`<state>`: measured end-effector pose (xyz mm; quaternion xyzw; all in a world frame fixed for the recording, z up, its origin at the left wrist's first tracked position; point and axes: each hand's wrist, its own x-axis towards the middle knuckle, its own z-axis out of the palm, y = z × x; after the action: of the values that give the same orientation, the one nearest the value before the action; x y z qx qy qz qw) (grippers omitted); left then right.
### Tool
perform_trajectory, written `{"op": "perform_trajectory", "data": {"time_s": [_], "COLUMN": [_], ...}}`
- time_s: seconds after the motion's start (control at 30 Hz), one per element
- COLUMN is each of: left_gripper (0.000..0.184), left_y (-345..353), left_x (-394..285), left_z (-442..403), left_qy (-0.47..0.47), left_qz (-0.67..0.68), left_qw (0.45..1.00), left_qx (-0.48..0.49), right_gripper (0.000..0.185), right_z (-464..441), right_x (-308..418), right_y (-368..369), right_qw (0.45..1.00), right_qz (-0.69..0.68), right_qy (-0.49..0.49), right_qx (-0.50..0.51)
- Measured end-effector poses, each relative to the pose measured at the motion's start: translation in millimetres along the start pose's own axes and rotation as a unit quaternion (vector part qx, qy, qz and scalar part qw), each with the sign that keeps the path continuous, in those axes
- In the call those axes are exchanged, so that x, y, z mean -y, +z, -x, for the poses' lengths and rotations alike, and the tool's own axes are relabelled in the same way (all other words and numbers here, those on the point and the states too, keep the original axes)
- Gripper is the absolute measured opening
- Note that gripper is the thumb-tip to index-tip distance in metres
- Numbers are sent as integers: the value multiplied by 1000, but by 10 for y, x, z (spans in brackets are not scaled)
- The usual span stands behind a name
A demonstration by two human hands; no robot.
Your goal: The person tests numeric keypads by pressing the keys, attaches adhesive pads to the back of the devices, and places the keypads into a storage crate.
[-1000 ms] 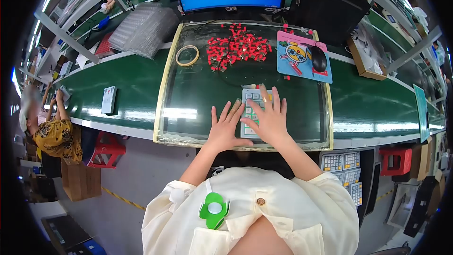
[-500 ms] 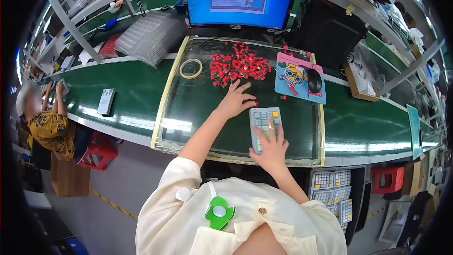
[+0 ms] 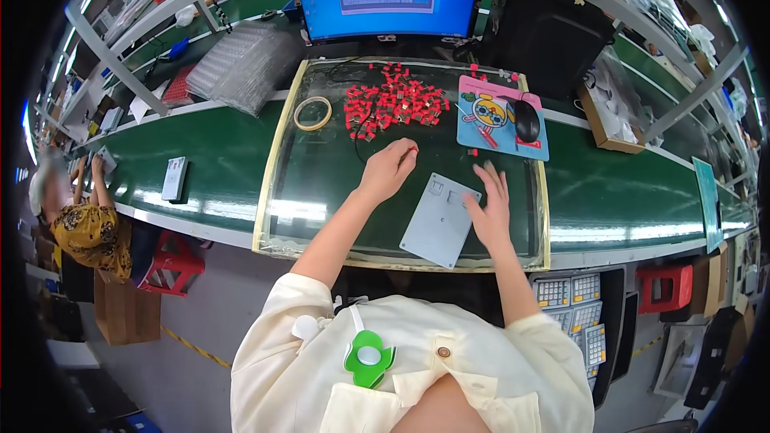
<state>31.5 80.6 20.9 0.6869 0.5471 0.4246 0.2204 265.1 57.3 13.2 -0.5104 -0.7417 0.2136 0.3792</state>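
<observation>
A numeric keypad lies face down on the glass-topped mat, tilted at an angle, its pale grey back with a small recess showing. My right hand is at the keypad's right edge, fingers stretched out and apart, the thumb close to its upper right corner. Left of and above the keypad, my left hand is closed in a pinch on a small red piece, mostly hidden by the fingers. Beyond that hand lies a heap of small red pieces with metal ends.
A tape roll lies left of the heap; a mouse rests on a cartoon mouse pad at right. Behind stands a monitor showing a keyboard picture. Several keypads fill a bin below right. A co-worker sits far left.
The keypad has been turned from keys up to back up and angled. My right hand has come off its keys to its right side. My left hand has moved slightly up, pinching the red piece.
</observation>
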Motion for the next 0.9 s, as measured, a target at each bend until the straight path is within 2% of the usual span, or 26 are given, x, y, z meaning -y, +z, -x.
{"op": "perform_trajectory", "data": {"time_s": [0.1,0.17,0.27,0.3,0.4,0.5,0.6,0.63,0.73,0.9], "left_gripper": [15,15,14,13,13,14,13,9,9,14], "left_y": [-2,-7,53,27,-27,6,49,52,-6,116], "left_x": [-57,-22,168,141,1,57,61,53,-157,-281], "left_z": [-31,-39,-57,-64,-30,-46,15,56,222,370], "left_qy": [-12,-13,70,65,-104,-39,125,86,114,196], "left_qz": [-6,0,66,71,82,33,-156,-119,-198,-235], "left_qw": [1000,1000,993,993,991,998,979,989,973,952], "left_qx": [17,11,-73,-74,-9,36,-31,9,32,-7], "right_gripper": [40,40,40,40,37,37,37,37,36,35], "right_z": [-224,-244,-208,-194,-173,-165,-167,-161,-157,-186], "right_x": [-67,-48,-69,-88,-159,-149,-173,-177,-151,-192], "right_y": [210,250,283,296,344,343,358,373,392,412], "right_qw": [994,996,997,997,997,997,997,996,994,996], "right_qz": [83,59,43,38,35,36,27,22,14,27], "right_qy": [44,58,63,60,55,53,55,59,73,30], "right_qx": [58,44,-4,-20,-43,-41,-51,-61,-83,-82]}}
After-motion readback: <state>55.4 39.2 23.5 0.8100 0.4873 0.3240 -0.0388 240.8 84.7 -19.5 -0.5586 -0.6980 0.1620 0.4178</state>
